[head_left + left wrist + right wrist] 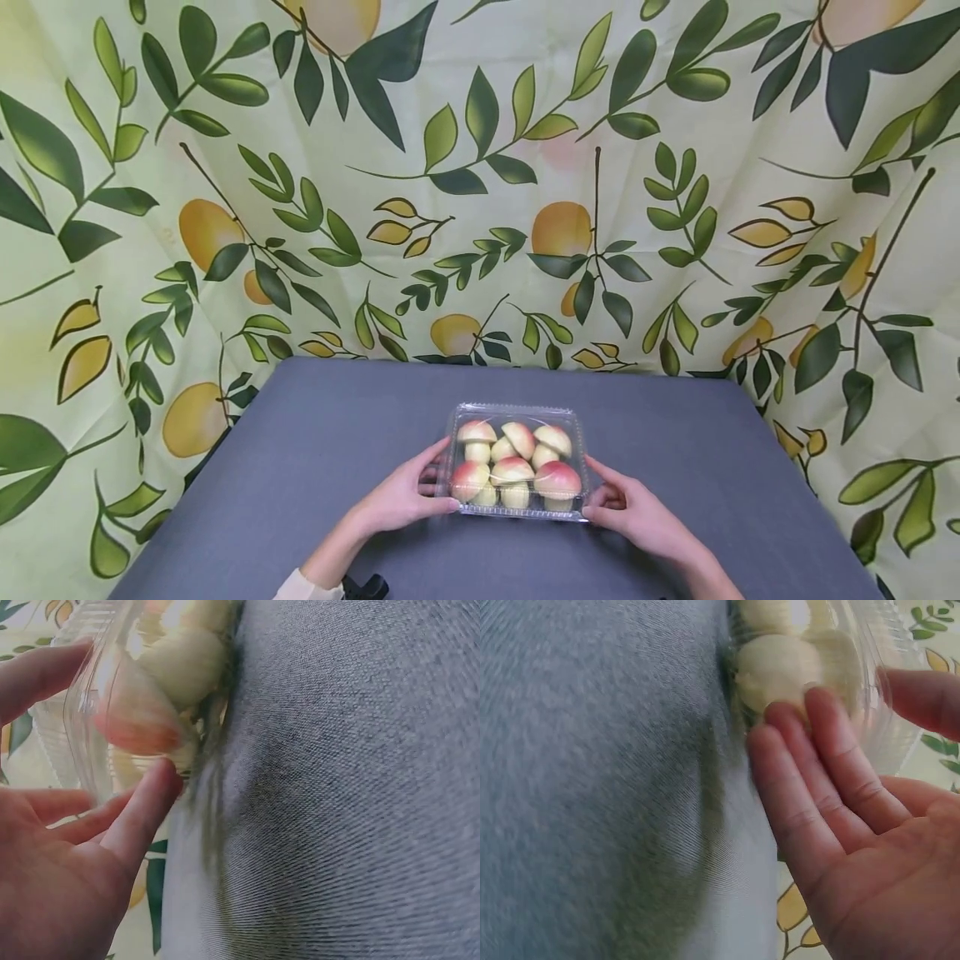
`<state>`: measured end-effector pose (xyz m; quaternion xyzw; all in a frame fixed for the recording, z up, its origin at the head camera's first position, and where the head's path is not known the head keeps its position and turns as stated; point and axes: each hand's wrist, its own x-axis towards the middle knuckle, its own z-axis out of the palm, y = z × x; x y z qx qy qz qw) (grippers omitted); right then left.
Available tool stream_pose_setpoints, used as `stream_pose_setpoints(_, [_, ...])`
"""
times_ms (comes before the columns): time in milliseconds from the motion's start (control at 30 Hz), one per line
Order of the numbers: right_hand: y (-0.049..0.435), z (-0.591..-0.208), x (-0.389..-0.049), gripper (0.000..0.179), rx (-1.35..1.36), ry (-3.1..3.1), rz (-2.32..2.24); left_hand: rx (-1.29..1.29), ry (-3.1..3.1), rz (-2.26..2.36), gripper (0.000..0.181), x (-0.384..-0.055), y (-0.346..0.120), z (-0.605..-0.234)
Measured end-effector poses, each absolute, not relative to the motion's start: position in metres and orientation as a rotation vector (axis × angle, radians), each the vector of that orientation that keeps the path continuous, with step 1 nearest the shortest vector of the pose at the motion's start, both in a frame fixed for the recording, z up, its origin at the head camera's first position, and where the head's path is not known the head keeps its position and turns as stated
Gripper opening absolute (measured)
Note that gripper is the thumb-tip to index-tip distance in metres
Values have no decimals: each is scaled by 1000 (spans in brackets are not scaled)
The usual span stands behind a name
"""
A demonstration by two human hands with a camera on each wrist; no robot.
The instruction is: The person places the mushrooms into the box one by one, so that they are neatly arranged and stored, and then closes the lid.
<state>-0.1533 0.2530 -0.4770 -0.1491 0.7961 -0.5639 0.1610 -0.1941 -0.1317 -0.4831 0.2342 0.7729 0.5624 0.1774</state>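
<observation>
A clear plastic clamshell container [522, 513] with a ridged rim lies over the grey table in the head view. Through its lid show several mushroom-shaped pieces [512, 472] with pinkish-red caps and pale stems, in two rows. On the left side my left hand [405, 493] holds the container, thumb at the near corner and fingers along the side wall. My right hand [637, 510] grips the opposite side in the same manner. In the right wrist view, three fingers [799, 799] lie against the lower wall and the thumb is up at the rim.
The grey cloth-covered table [337, 408] reaches back to a hanging fabric [480, 275] printed with leaves and orange fruit, which also runs down both sides. A small black object [366, 587] shows by the left sleeve [306, 588] at the bottom edge.
</observation>
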Motion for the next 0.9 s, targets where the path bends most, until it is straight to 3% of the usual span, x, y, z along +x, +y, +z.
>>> stream_pose_setpoints(900, [245, -479, -161, 82, -428, 2211, -1731, 620, 2410, 1527, 95, -198, -118, -485])
